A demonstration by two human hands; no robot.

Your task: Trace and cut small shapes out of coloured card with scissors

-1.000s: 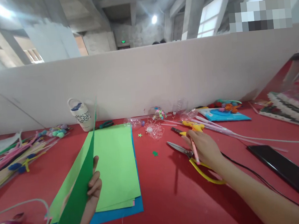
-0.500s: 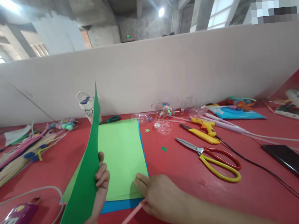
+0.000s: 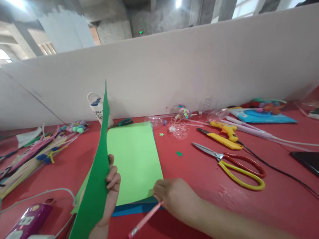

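My left hand (image 3: pixel 113 179) is closed round the edge of a dark green sheet (image 3: pixel 97 177), which stands nearly upright; the thumb is hidden behind it. A light green sheet (image 3: pixel 132 159) lies flat to the right of it, on top of a blue sheet (image 3: pixel 134 208) that shows at the bottom edge. At the light sheet's lower right corner, my right hand (image 3: pixel 177 198) is closed with a pink pencil (image 3: pixel 146 220) sticking out toward me. Its fingertips touch that corner, which looks slightly lifted.
Scissors (image 3: pixel 230 165), a yellow utility knife (image 3: pixel 224 140), a glue gun (image 3: pixel 226 128) and a phone (image 3: pixel 318 168) lie to the right. Pipe cleaners (image 3: pixel 37 156) and a purple power strip (image 3: pixel 21 232) are on the left. A white cup (image 3: pixel 97 112) stands near the back wall.
The view has shifted, so the table things appear further right. My right hand's fingers have moved from lying over the light green sheet's edge to its lower right corner, with that edge slightly raised.
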